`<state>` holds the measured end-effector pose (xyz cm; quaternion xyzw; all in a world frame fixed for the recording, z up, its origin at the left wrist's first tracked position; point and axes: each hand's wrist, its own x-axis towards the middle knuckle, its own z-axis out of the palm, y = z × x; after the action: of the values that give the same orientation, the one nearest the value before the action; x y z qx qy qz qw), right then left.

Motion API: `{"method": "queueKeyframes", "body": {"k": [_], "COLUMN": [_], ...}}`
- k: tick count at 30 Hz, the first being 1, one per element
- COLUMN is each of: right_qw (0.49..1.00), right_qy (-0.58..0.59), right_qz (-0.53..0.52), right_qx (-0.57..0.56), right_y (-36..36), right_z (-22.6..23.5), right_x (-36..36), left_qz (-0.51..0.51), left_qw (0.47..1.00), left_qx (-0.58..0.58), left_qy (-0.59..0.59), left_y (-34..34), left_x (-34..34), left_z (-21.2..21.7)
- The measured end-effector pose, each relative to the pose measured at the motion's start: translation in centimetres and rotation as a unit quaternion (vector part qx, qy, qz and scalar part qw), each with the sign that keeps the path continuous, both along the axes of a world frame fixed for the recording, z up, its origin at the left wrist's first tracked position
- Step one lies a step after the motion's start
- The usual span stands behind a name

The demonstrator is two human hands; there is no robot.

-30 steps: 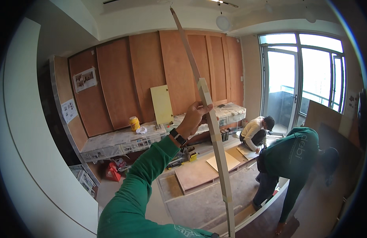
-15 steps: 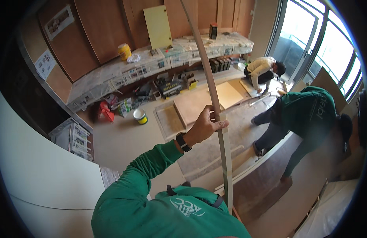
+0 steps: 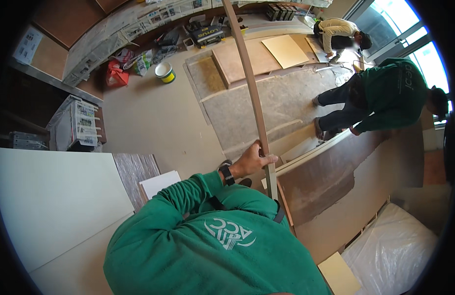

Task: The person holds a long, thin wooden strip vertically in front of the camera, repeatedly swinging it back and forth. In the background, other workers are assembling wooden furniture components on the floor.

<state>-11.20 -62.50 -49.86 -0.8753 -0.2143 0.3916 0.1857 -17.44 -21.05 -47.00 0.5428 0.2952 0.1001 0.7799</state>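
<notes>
A long, narrow wooden strip [image 3: 253,93] slants from the top centre of the frame to just below the middle. The left hand [image 3: 252,160] is closed around its lower part, thumb at the strip's right side. The right hand is out of view, so I cannot tell its state. So far, the strip seems merely held: no fixing shows (its upper end lies outside the frame, and what the lower end rests on is hidden).

Right of centre lies a large board [image 3: 365,201], its left part dark, the rest paler; I'd judge this surface only partly covered, if the dark patch is a coating. A co-worker in green [image 3: 397,93] bends over its far edge at the right.

At the upper right, another co-worker [image 3: 338,34] crouches over a small board [image 3: 316,48], seemingly unfinished work. Left of that, a pale sheet [image 3: 285,51] lies loose on a low wooden platform [image 3: 242,64]. At the upper left stand a bucket [image 3: 165,72] and a red bag [image 3: 117,73].
</notes>
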Motion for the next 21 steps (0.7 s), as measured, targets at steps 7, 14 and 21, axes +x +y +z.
{"method": "queueKeyframes", "body": {"k": [7,14,21], "right_qw": [0.998,0.991,0.977], "right_qy": [0.009,0.007,-0.013], "right_qz": [0.044,0.102,0.158], "right_qx": [-0.042,-0.087,-0.141], "right_y": [-3.7,-6.0,-3.8], "right_z": [0.9,1.6,2.9], "right_x": [1.8,4.0,4.2], "left_qz": [0.053,0.109,0.131], "left_qw": [0.994,0.962,0.927], "left_qx": [-0.077,-0.242,-0.338], "left_qy": [0.058,0.062,0.098], "left_y": [-1.3,-6.0,-3.2], "left_x": [-0.1,-1.1,-2.7], "left_z": [-3.5,-8.3,-13.2]}}
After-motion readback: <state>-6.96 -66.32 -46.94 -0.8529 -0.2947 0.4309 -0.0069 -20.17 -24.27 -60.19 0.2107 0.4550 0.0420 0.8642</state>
